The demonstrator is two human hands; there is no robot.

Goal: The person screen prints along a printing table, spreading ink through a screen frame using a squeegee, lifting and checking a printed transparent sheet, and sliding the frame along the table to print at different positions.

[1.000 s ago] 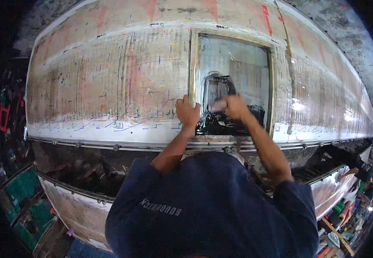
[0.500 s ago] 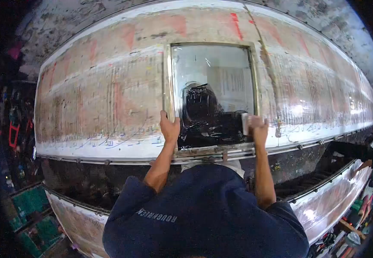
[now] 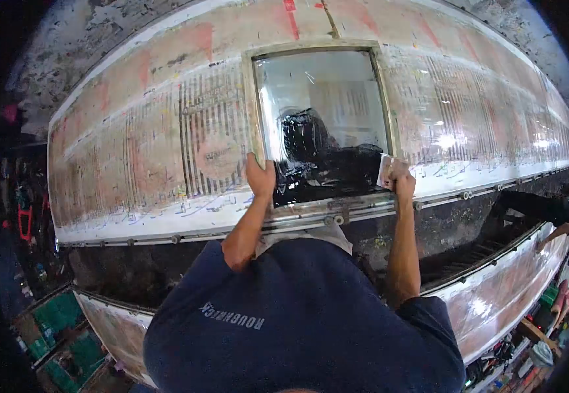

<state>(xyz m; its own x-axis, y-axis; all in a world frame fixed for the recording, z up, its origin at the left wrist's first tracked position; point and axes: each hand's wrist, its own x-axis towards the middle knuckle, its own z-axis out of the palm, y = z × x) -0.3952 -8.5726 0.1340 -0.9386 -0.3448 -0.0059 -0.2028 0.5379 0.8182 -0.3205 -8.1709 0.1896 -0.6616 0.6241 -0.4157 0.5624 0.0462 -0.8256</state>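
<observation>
A screen-printing frame (image 3: 253, 98) lies on the long, stained table, with wet black ink (image 3: 337, 171) pooled over the lower part of its mesh. My left hand (image 3: 260, 175) grips the lower left rail of this frame, thumb pointing inward. In my right hand (image 3: 402, 180) is a small pale, flat scraper (image 3: 386, 171), held at the lower right rail beside the ink. The fingers around the scraper are partly hidden.
Metal rails with round stops (image 3: 338, 220) run along the near edge of the printing table (image 3: 127, 219). A second long table (image 3: 494, 308) stands behind me. Green panels (image 3: 58, 314) are at lower left. At far right, another person's arm (image 3: 553, 234) reaches over the second table.
The frame has slid right along the table with both hands, uncovering dark stripes and a round mark at its left. The scraper has turned its flat face more into view. My view has shifted.
</observation>
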